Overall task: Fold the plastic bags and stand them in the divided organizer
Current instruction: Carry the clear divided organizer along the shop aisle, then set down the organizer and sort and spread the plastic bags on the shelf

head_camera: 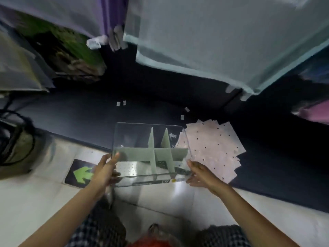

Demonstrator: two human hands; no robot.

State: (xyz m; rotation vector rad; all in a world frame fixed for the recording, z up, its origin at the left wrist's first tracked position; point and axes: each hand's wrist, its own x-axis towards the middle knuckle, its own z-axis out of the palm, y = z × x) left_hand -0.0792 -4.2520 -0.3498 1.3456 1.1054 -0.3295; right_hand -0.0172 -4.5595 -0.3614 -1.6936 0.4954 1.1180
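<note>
A clear plastic organizer (124, 136) with pale green dividers (153, 154) is held in the air over the near edge of a black mat (89, 118). My left hand (106, 170) grips its left wall, thumb over the rim. Its right near corner is gripped by my right hand (199, 173). The compartments hold nothing. A stack of pale pink plastic bags (213, 148) with small black dots lies flat on the mat, just right of the organizer and partly behind its right wall.
Small white tape scraps (121, 103) lie on the mat beyond the organizer. Pale cloth-covered furniture (213, 41) looms behind. A dark bag (17, 148) sits at the left, and a green arrow sticker (82, 173) marks the white tiled floor. Something red (151, 244) lies by my checkered legs.
</note>
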